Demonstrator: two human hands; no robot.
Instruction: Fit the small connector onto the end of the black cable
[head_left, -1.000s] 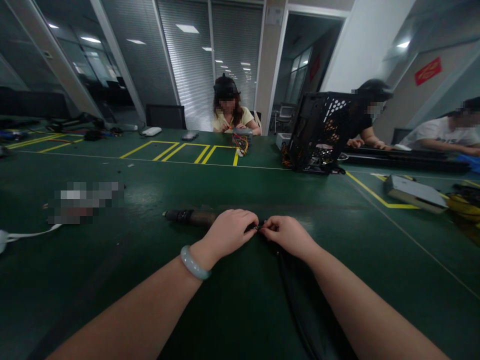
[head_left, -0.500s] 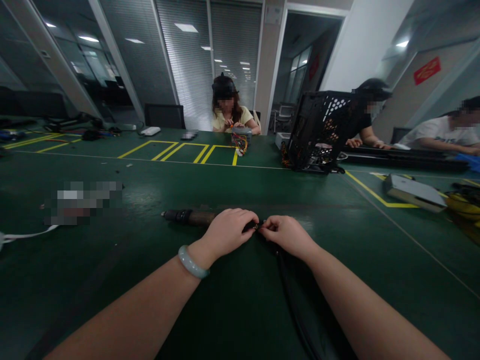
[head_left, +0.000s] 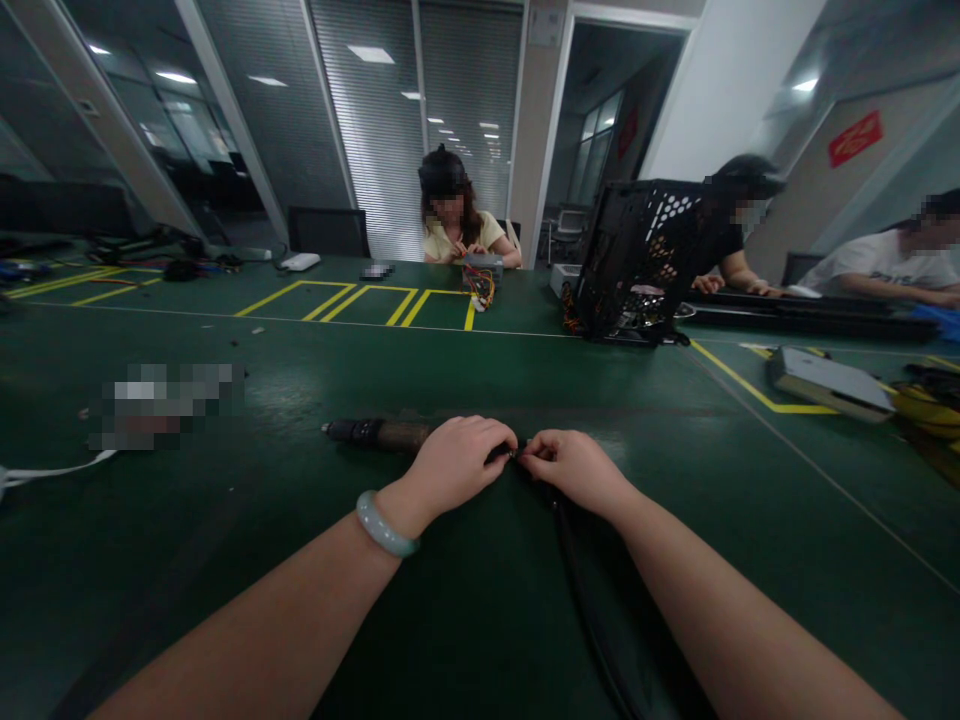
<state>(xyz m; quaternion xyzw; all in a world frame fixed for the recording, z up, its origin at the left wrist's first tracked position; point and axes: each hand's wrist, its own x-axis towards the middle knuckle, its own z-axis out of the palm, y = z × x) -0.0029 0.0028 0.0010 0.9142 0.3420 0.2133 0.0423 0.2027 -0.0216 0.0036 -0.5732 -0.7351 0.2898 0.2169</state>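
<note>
A dark electric screwdriver [head_left: 397, 435] lies sideways on the green table, its tip pointing left. My left hand [head_left: 465, 458], with a pale green bangle on the wrist, is closed around its rear end. Close against it, my right hand [head_left: 574, 468] pinches the black cable's connector end at the back of the tool. The black cable [head_left: 581, 585] curves from there down toward the bottom edge. My fingers hide most of the joint, so I cannot tell whether the connector is fully seated.
A black computer case [head_left: 637, 265] stands at the back right. A grey metal box [head_left: 831, 385] lies right of me. Across the table a person [head_left: 469, 235] handles a power supply [head_left: 484, 265] with coloured wires. Two more people sit at the right. Yellow tape marks the tabletop.
My hands stay nearly still at the screwdriver's rear end, with only a slight shift of the right fingers. The person opposite has tilted their head a little.
</note>
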